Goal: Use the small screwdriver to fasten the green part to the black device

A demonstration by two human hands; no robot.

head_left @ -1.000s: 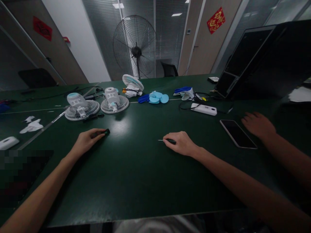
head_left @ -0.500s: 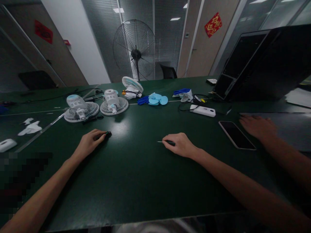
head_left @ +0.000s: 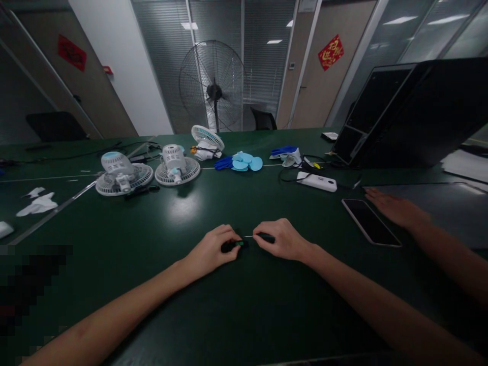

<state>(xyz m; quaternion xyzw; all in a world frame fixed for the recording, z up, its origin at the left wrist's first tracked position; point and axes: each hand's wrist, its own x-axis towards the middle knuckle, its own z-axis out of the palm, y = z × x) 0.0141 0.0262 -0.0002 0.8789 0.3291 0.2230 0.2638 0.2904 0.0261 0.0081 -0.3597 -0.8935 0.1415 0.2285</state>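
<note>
My left hand (head_left: 209,250) is closed around a small black object with a green patch (head_left: 230,246), whose kind I cannot make out. Just to its right, my right hand (head_left: 284,239) pinches a small screwdriver (head_left: 266,237) by its dark handle. The thin metal shaft points left toward the black object; whether the tip touches it I cannot tell. Both hands rest low over the dark green table (head_left: 236,305), and part of each held thing is hidden by fingers.
Small white fans (head_left: 177,170) lie at the back left. Light blue discs (head_left: 247,161), blue-and-white gloves (head_left: 287,154) and a white power bank-like box (head_left: 317,181) lie along the back. On the right are a phone (head_left: 370,222), another person's hand (head_left: 396,207) and a monitor (head_left: 419,112).
My left hand has moved right with the black object, closing the gap to the screwdriver. My right hand keeps its pinch in nearly the same place. The view has tilted slightly.
</note>
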